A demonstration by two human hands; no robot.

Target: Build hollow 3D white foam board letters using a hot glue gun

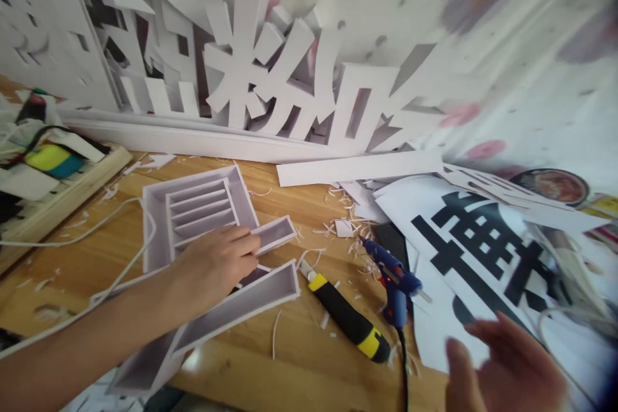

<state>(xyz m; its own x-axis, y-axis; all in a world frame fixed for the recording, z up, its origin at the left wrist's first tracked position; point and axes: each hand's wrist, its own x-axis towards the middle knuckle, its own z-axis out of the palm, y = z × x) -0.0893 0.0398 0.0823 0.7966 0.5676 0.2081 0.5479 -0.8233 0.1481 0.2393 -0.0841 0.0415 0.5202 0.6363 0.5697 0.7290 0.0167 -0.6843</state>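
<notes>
A hollow white foam-board letter (157, 232) with raised walls lies back-up on the wooden table, its lower end reaching the front edge. My left hand (217, 264) is closed over its middle, fingers curled down on the walls; the fingertips are partly hidden. At the lower right, my right hand (502, 367) hovers slightly blurred, thumb and fingers apart, holding nothing. Between the hands lie a black-and-yellow utility knife (342, 312) and a blue glue gun (393, 277) with a small red light and a black cord.
Finished white letters (284, 77) stand along the back wall. Printed paper sheets (463, 251) with black characters cover the right side. A long white strip (357, 167) lies behind the knife. Scraps (344, 228) are scattered about. A white cable (120, 206) crosses the left side, near a wooden-edged tray (96, 183).
</notes>
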